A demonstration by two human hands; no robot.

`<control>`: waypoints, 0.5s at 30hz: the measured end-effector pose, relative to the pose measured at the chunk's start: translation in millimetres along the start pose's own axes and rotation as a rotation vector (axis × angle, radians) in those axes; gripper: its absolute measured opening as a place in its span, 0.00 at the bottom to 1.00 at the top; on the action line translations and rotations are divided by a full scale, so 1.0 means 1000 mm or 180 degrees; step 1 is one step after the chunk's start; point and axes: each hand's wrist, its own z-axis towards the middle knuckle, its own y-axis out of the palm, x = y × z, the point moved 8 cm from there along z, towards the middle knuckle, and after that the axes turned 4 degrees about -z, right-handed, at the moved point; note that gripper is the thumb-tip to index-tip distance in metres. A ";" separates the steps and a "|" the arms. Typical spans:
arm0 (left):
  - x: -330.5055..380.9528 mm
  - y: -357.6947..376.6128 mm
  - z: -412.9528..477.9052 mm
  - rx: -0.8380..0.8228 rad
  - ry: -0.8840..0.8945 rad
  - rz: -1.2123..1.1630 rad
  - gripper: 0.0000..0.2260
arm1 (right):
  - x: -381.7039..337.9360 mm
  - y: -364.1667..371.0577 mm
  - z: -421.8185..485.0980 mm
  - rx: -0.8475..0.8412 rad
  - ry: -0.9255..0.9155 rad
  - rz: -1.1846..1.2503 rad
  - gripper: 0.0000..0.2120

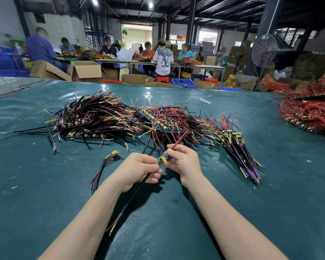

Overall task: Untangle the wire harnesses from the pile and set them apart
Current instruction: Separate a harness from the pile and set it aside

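A big tangled pile of wire harnesses, black, red, yellow and blue, lies across the middle of the green table. Both hands hold one harness with a small yellow and green board just in front of the pile. My left hand grips its black cable, which runs down toward me to bare wire ends. My right hand pinches the board end and a red wire that leads back into the pile. One separate harness lies alone left of my hands.
A bundle of harnesses fans out to the right of the pile. A second pile of mostly red wires sits at the table's right edge. Beyond the far edge stand cardboard boxes, crates and seated people at other tables.
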 end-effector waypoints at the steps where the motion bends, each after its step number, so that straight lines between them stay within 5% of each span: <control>1: -0.002 -0.001 0.000 0.0006 -0.0043 -0.0009 0.10 | 0.000 -0.002 0.000 0.0070 -0.0021 -0.0050 0.10; 15: -0.010 0.009 0.002 -0.0144 -0.0150 -0.0294 0.06 | -0.005 -0.027 0.011 0.0511 -0.0159 0.0348 0.10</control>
